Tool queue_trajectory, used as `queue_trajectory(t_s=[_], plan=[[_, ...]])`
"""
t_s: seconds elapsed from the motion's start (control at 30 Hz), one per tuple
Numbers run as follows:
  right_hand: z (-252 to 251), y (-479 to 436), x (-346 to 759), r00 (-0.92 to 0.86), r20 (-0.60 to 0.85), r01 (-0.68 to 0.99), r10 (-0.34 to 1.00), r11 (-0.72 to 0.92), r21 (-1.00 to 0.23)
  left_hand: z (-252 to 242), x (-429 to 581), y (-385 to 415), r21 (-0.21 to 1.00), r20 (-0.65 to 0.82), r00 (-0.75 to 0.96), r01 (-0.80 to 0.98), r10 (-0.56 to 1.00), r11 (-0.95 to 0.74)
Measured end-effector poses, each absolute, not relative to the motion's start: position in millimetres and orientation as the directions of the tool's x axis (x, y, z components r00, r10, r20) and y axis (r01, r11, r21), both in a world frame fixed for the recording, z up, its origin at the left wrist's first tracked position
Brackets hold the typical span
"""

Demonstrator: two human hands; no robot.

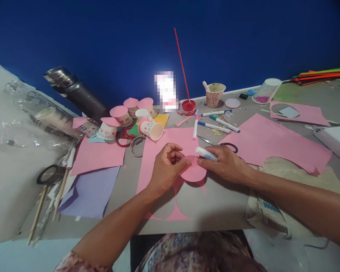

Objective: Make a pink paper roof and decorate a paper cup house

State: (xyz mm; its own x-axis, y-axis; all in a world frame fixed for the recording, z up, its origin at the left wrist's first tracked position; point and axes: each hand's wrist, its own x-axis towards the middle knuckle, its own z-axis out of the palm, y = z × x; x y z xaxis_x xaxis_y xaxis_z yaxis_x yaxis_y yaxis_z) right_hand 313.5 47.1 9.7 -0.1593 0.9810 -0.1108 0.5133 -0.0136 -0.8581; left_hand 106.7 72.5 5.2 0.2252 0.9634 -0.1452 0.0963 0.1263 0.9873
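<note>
My left hand [167, 166] pinches the edge of a small pink paper circle [194, 173], fingers curled closed on it. My right hand [225, 163] grips a white glue stick [206, 153] lying across its fingers, its tip by the circle's upper edge. Both hands hover over a pink paper sheet [158, 151] with round cut-outs near the table's front.
Paper cups with pink lids [121, 115] cluster at back left beside red scissors [124, 139] and a tape ring [136, 146]. Markers [218, 125], a red paint pot with a stick [188, 107], more pink sheets [269, 143], purple paper [90, 192] and another pair of scissors [215, 143] lie around.
</note>
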Motion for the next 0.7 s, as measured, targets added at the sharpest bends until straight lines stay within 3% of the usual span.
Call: queue_trajectory(t_s=[0.4, 0.6, 0.7], plan=[[11.4, 46.6, 309.9, -0.168, -0.073, 0.504, 0.983, 0.022, -0.863, 4.8, 113.3, 66.6, 0.987, -0.148, 0.301, 0.11, 0.942, 0.12], [5.4, 45.9, 308.5, -0.216, 0.145, 0.617, 0.966, 0.25, -0.746, 3.0, 112.7, 66.6, 0.975, -0.131, 0.407, 0.219, 0.904, 0.043], [2.2, 46.2, 309.0, -0.228, 0.186, 0.632, 0.956, 0.291, -0.719, 3.1, 110.3, 68.1, 0.965, -0.127, 0.394, 0.263, 0.91, 0.021]])
